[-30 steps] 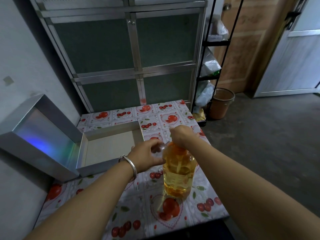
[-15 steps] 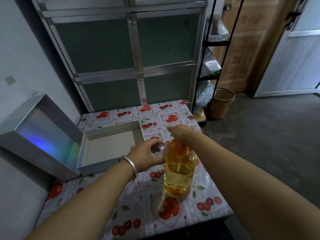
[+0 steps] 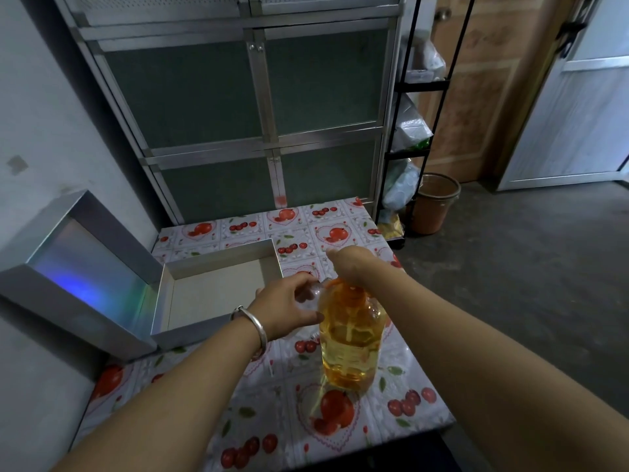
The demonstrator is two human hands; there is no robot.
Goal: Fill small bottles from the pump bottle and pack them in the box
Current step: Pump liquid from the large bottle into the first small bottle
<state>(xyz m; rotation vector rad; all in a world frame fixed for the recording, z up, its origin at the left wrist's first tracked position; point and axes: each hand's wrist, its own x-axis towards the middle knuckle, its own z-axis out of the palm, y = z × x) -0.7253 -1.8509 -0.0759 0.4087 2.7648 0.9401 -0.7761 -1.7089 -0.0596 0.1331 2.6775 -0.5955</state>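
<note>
A clear pump bottle [image 3: 350, 338] of yellow liquid with an orange pump stands on the table in front of me. My right hand [image 3: 354, 264] lies on top of the pump head, fingers fairly straight. My left hand [image 3: 286, 306] grips a small clear bottle [image 3: 311, 292] held against the pump bottle's shoulder, near the spout; most of the small bottle is hidden by my fingers. A silver box [image 3: 218, 291] lies open to the left, its inside bare.
The box's shiny lid [image 3: 78, 270] stands tilted up against the left wall. The table [image 3: 279, 420] wears a cherry-patterned cloth. A metal cabinet [image 3: 238, 107] is behind, a black rack [image 3: 408, 124] and an orange bin [image 3: 434, 202] to the right.
My right hand has flattened and sunk a little onto the pump head. The left hand and small bottle stay in place beside the pump bottle.
</note>
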